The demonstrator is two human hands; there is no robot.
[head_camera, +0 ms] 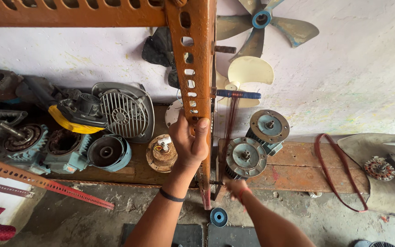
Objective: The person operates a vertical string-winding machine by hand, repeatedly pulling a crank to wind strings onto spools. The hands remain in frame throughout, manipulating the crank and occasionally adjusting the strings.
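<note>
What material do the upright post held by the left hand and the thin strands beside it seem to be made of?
The slotted post looks like steel angle, painted orange and worn: punched slots, dark chipped patches. The strands seem to be enamelled copper wire: fine, reddish-brown, slightly shiny. The left hand grips the post.

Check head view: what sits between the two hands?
The lower end of the orange slotted upright runs between left hand and right hand; nothing else.

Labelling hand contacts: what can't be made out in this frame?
- Right hand: motion-blurred in the head view; its grip and whatever it holds are unreadable.
- Left hand: palm side pressed to the orange slotted post, contact hidden.
- Copper wire strands: too fine to count.
</note>
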